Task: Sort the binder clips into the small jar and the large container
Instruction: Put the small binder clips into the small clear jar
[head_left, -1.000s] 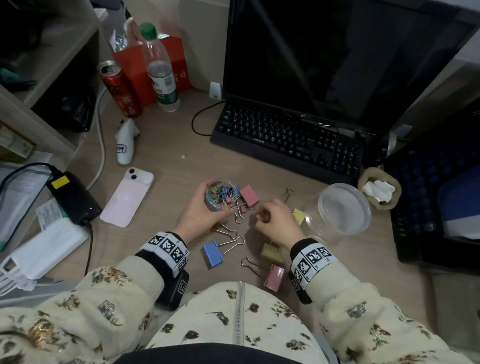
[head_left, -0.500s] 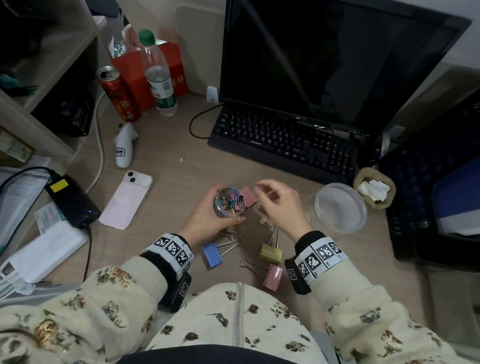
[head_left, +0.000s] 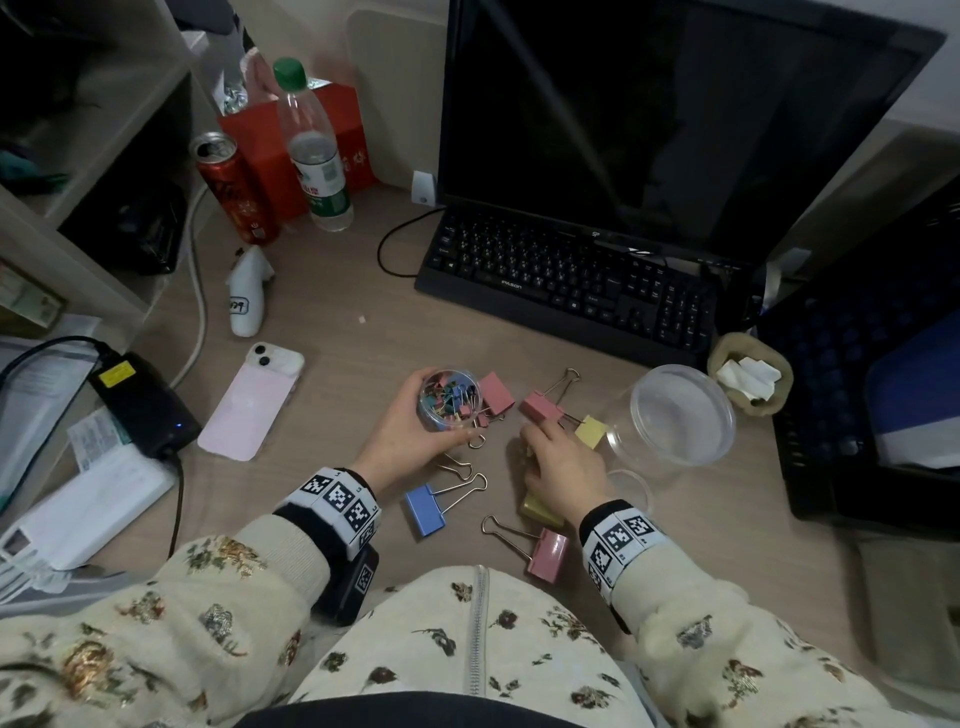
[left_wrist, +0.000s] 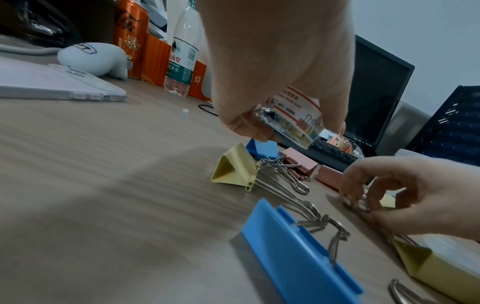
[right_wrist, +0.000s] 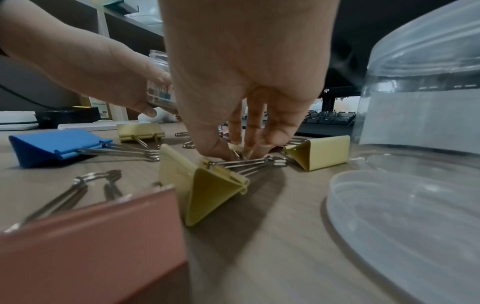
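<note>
The left hand (head_left: 410, 439) holds the small jar (head_left: 449, 397) tilted above the table (head_left: 332, 374), fingers curled round its wall; small coloured binder clips fill it. Just right of the jar, the right hand (head_left: 563, 470) reaches down, fingertips (right_wrist: 241, 148) pinching what looks like a small clip, though it is mostly hidden. Large clips lie around the jar: a blue clip (head_left: 426, 512) nearer the person, pink ones to its right. The large container (head_left: 680, 415) stands further right, open.

Cream floral-print sleeves (head_left: 234, 587); front zip (head_left: 475, 629); black wrist straps (head_left: 332, 499) bearing white square-code tags; bare hands.
</note>
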